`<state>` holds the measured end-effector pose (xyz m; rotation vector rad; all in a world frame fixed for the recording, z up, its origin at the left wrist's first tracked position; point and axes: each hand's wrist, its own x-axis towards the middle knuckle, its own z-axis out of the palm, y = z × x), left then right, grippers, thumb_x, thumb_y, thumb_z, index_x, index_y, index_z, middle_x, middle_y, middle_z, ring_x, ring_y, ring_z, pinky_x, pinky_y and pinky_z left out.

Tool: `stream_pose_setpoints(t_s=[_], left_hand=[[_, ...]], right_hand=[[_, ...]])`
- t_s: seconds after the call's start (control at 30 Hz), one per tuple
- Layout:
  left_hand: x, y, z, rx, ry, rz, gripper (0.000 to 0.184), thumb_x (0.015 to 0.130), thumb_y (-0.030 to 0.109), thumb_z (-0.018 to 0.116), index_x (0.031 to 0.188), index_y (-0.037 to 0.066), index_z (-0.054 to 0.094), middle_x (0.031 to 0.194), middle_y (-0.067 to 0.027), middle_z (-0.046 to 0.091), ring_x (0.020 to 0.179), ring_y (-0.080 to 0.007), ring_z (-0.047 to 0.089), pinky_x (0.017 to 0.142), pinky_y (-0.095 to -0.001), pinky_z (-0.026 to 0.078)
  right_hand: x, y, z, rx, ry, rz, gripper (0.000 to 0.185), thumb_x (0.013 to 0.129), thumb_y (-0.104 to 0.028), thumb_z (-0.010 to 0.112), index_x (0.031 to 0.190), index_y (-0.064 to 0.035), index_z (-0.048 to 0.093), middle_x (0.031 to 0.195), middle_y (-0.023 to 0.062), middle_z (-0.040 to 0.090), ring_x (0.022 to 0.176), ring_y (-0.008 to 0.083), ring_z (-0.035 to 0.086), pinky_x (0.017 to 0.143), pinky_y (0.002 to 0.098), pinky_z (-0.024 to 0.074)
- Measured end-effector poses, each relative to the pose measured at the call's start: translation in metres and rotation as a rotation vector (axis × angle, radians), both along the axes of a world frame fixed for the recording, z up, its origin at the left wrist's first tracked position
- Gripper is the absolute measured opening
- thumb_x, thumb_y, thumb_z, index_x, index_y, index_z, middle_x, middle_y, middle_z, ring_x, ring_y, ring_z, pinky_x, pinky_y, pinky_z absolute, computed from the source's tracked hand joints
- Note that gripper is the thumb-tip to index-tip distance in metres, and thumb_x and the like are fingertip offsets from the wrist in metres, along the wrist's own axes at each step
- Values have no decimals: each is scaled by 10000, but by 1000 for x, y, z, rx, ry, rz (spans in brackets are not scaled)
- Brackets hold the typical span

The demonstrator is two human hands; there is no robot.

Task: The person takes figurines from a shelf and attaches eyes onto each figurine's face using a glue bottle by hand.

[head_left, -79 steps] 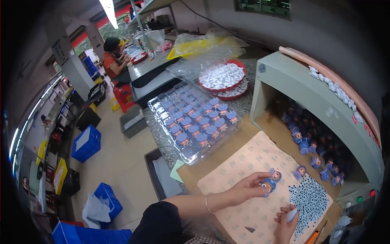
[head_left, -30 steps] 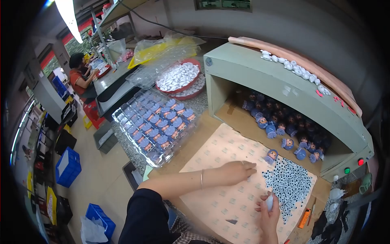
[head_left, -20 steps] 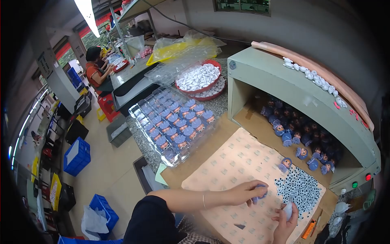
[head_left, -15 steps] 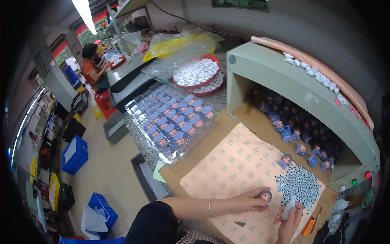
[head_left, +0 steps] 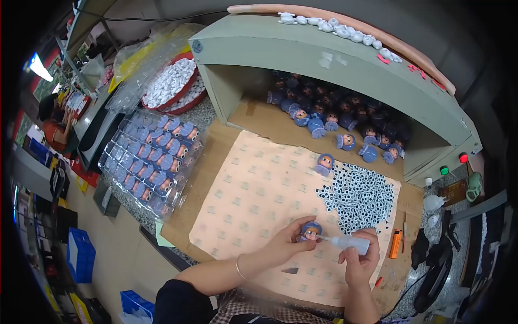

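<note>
One held figure (head_left: 311,231), peach sheet (head_left: 237,189), beige floor (head_left: 120,259)

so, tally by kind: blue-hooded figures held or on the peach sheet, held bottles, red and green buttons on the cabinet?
Blue-hooded figures: 2 (left hand, peach sheet)
Held bottle: 1 (right hand)
Red button: 1
Green button: 1
Total: 5

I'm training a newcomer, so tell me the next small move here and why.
Probably a light squeeze of the bottle by the right hand: its thin nozzle points right at the face of the small figure in the left hand, and loose eye-like pieces lie close by.
</note>
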<state>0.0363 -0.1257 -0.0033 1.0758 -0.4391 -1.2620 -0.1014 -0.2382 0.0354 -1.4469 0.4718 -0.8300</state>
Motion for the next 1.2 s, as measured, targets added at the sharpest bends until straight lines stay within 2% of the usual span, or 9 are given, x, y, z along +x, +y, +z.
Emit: stream_pose_setpoints(t_s=[0.13, 0.23, 0.3, 0.4, 0.53, 0.63, 0.83, 0.93, 1.2], left_hand=[[-2, 0, -7, -1, -35, 1, 589, 795, 9, 576, 1297, 45, 271, 1107, -76, 452, 976, -134, 494, 830, -244, 442], [-4, 0, -7, 8, -50, -1, 576, 788, -2, 576, 1284, 42, 287, 1112, -76, 462, 982, -142, 500, 830, -254, 442], [-3, -1, -6, 18, -82, 0, 548, 784, -13, 563, 1264, 19, 302, 1139, -92, 488, 1019, -181, 526, 837, -282, 442], [-3, -1, -7, 10, -71, -11, 596, 782, -1, 593, 1290, 66, 288, 1098, -71, 450, 978, -124, 483, 830, -233, 430], [-4, 0, -11, -6, -73, -1, 594, 784, 1, 592, 1290, 64, 287, 1094, -71, 452, 978, -125, 484, 825, -232, 424], [-4, 0, -11, -12, -76, 6, 593, 784, 3, 591, 1290, 64, 287, 1092, -73, 453, 978, -126, 485, 822, -232, 423], [-5, 0, -11, -16, -82, 11, 587, 786, 1, 587, 1287, 63, 289, 1091, -77, 456, 977, -127, 488, 819, -231, 427], [-5, 0, -11, -15, -83, 13, 585, 786, 0, 586, 1287, 64, 290, 1091, -78, 458, 977, -128, 490, 818, -231, 428], [-4, 0, -10, -2, -80, 15, 585, 786, 2, 587, 1286, 60, 289, 1085, -77, 464, 974, -130, 490, 818, -235, 430]], right_hand=[[-6, -3, -12, -572, 195, -44, 177, 785, -116, 502, 878, 23, 445, 854, 86, 398, 665, 115, 444, 469, 218, 376], [-2, -2, -9, -688, 180, -103, 255, 685, -98, 611, 887, -2, 488, 752, 129, 471, 633, 216, 461, 580, 296, 392], [-1, -2, -9, -694, 181, -97, 255, 682, -92, 611, 888, -1, 489, 758, 130, 474, 634, 216, 462, 574, 292, 394], [0, -3, -10, -717, 184, -99, 263, 674, -86, 614, 891, -2, 491, 761, 131, 476, 634, 217, 463, 568, 291, 397], [0, -4, -11, -750, 187, -99, 276, 665, -79, 619, 895, 0, 489, 759, 131, 479, 638, 218, 463, 560, 293, 399], [2, 0, -11, -700, 191, -109, 205, 760, -173, 542, 829, 5, 465, 752, 110, 427, 660, 183, 419, 584, 271, 352], [3, 0, -9, -727, 191, -109, 199, 766, -170, 539, 827, 4, 464, 746, 110, 427, 652, 183, 417, 578, 273, 351], [1, -3, -11, -776, 181, -87, 259, 669, -62, 614, 885, 4, 488, 765, 127, 491, 647, 219, 462, 553, 294, 400], [2, -3, -11, -778, 185, -80, 259, 668, -55, 615, 887, 7, 490, 753, 122, 488, 644, 219, 463, 547, 289, 398]])
